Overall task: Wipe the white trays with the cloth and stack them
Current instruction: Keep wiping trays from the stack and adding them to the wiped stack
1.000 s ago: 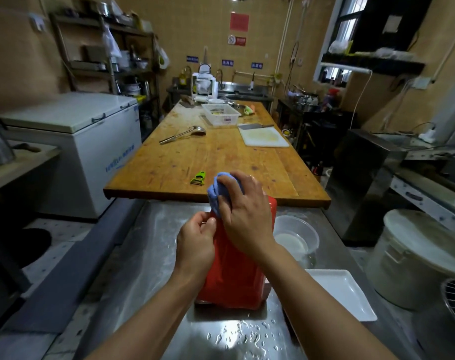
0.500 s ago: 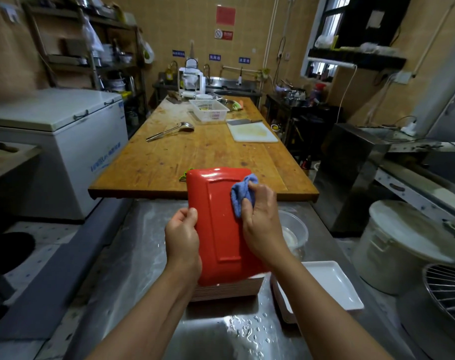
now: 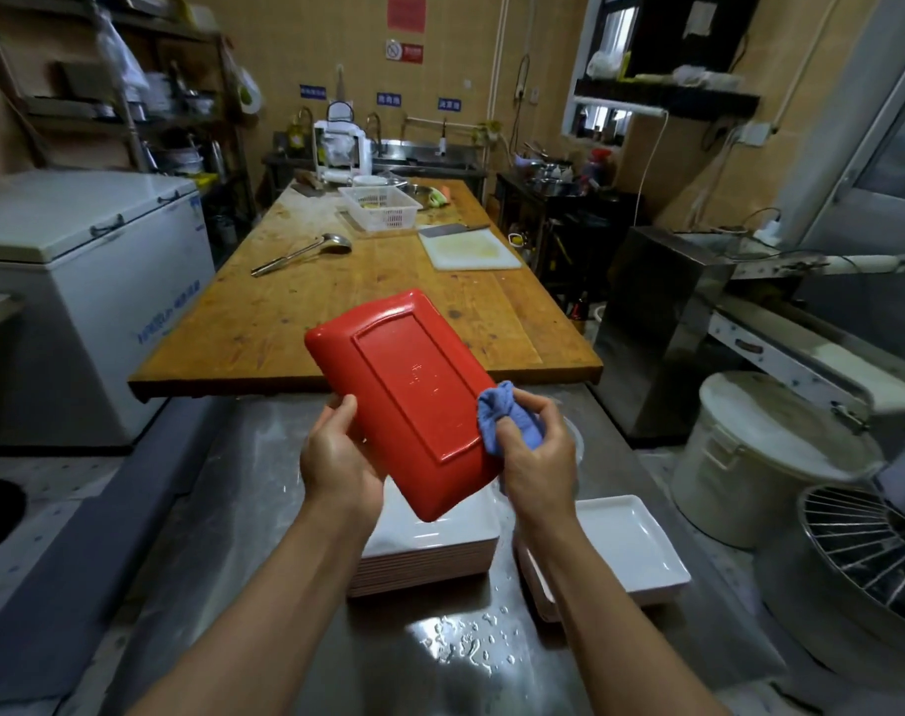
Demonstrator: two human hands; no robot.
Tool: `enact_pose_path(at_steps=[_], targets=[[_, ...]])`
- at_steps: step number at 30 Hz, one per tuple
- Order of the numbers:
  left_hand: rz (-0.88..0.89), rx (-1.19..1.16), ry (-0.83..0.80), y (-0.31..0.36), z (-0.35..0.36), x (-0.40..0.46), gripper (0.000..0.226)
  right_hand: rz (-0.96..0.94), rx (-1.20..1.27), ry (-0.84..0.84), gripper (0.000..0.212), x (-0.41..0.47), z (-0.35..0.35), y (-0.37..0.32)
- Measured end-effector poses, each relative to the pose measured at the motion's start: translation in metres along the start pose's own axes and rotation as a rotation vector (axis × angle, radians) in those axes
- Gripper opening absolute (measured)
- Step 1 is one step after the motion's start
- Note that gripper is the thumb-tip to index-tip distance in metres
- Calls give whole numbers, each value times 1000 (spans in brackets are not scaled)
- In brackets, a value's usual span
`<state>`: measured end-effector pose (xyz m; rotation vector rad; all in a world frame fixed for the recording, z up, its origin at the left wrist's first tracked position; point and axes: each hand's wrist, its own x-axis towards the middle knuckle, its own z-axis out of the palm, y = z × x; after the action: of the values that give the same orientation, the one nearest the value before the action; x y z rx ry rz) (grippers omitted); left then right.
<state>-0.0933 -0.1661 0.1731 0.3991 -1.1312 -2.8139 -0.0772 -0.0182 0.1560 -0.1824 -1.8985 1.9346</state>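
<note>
at frame centre your left hand (image 3: 336,457) is gripping the tray (image 3: 403,400) by its lower left edge, red glossy underside tilting toward you. your right hand (image 3: 530,452) is clutching the cloth (image 3: 496,416) against its right edge. the stack (image 3: 429,555) is sitting beneath, another white tray (image 3: 631,550) lying lower right, droplets (image 3: 471,638) glistening on the counter (image 3: 223,509).

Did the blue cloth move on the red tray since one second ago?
Yes. The blue cloth went from the red tray's far edge down to its near right edge.
</note>
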Motion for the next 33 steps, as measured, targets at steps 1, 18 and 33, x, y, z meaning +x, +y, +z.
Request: enact_pose_path(at_steps=[1, 18, 33], targets=[[-40, 38, -74, 4, -4, 0, 15, -3, 35, 3, 26, 6, -6, -3], [-294, 68, -173, 24, -26, 13, 23, -219, -420, -313, 33, 45, -34, -19], [-152, 34, -185, -6, -18, -3, 39, -750, -985, -199, 40, -22, -18, 7]])
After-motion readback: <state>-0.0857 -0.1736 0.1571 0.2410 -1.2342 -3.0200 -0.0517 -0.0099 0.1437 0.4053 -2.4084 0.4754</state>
